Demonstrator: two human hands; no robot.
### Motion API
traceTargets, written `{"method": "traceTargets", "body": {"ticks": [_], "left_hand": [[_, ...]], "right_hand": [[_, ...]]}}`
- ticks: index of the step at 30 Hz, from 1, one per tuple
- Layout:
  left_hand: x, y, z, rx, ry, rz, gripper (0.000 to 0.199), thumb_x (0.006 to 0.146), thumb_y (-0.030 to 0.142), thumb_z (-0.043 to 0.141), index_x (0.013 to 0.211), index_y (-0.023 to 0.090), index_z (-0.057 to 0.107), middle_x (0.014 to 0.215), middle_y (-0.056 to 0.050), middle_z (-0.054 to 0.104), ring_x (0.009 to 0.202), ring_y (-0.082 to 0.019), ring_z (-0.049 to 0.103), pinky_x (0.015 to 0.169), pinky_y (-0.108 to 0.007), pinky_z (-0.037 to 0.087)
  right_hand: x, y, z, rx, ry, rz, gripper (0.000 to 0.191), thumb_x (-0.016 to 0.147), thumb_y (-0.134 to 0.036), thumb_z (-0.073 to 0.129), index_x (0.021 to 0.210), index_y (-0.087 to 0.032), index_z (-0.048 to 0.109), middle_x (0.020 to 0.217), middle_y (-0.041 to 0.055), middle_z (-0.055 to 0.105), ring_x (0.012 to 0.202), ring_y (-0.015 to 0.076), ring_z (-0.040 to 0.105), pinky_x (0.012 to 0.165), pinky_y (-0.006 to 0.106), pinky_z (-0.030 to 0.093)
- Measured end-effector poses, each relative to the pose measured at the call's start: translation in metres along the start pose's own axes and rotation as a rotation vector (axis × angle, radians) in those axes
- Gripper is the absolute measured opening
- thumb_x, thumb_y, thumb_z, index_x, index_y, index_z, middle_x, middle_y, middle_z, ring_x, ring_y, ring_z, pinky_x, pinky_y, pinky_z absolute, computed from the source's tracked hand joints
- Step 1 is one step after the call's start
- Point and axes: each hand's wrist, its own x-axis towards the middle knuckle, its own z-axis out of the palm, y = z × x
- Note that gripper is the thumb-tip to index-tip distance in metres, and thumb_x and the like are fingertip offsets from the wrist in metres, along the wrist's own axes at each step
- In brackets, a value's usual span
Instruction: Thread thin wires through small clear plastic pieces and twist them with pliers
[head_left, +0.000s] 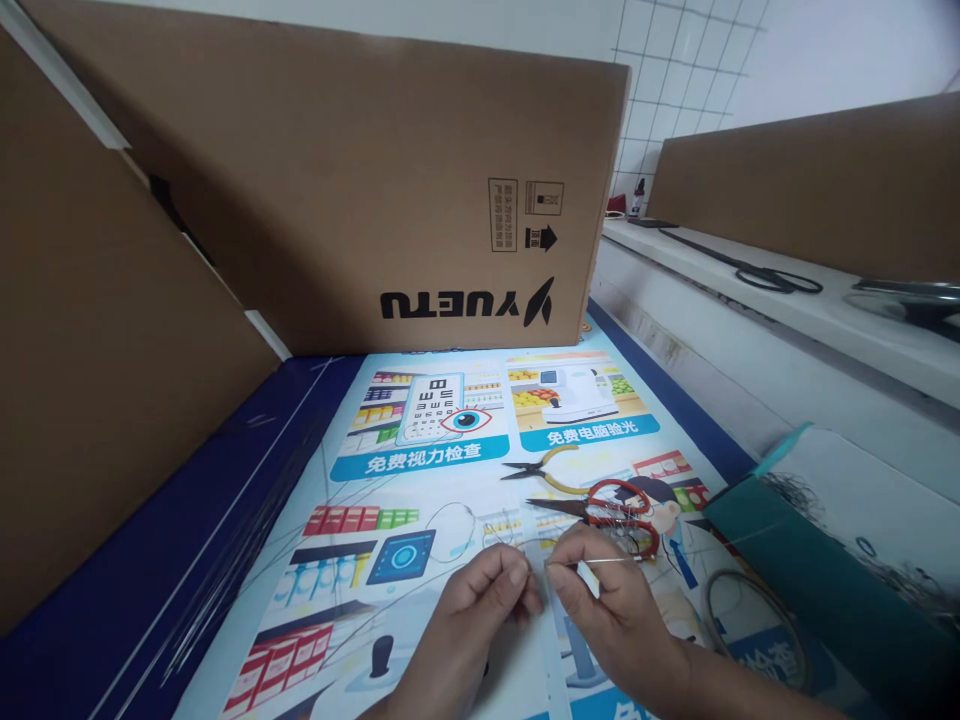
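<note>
Working over a printed poster sheet [352,590], the person has both hands close together, near but apart, at the near edge of the view. The right hand [611,592] pinches a thin wire [621,560] between thumb and forefinger, its tail reaching out across the fingers to the right. The left hand [491,592] has its thumb pressed against the forefinger, the other fingers curled in; whether it grips any wire cannot be told. Just beyond it shows a fine wire loop [473,519], and whether that joins the wire in the fingers is unclear.

The handling appears to be midway: the wire is in the fingers, and no piece can be picked out as finished. Much material looks unused, with long straight wires [217,580] lying along the left side and a wire coil [739,574] near the right forearm. Dark wire pieces [795,492] lie at the teal box [802,545] on the right; whether those are done or waiting cannot be told. Yellow-handled pliers [551,470] and red-handled scissors [574,507] rest beyond the right hand, neither held. Behind stands a YUETU cardboard box [337,190].
</note>
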Motion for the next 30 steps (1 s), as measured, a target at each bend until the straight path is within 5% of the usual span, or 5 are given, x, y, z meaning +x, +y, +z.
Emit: {"method": "traceTargets", "body": {"ticks": [23, 30], "left_hand": [[-0.0034, -0.0017, -0.0020, 0.132, 0.064, 0.083, 0.016, 0.076, 0.031, 0.064, 0.079, 0.017, 0.056, 0.075, -0.001, 0.055, 0.072, -0.014, 0.048, 0.066, -0.025, 0.039], [-0.0025, 0.0010, 0.0004, 0.022, 0.025, 0.029, 0.026, 0.088, 0.036, 0.045, 0.077, 0.016, 0.058, 0.073, -0.003, 0.056, 0.068, -0.014, 0.048, 0.068, -0.027, 0.037]], "right_hand": [[-0.0018, 0.0016, 0.0022, 0.024, 0.023, 0.093, 0.016, 0.087, -0.027, 0.046, 0.074, -0.018, 0.051, 0.069, -0.0003, 0.052, 0.066, 0.0124, 0.051, 0.061, 0.024, 0.040], [-0.0017, 0.0022, 0.0022, 0.058, 0.016, 0.083, 0.017, 0.087, -0.026, 0.046, 0.073, -0.018, 0.051, 0.069, -0.0005, 0.052, 0.066, 0.0122, 0.050, 0.063, 0.023, 0.040]]}}
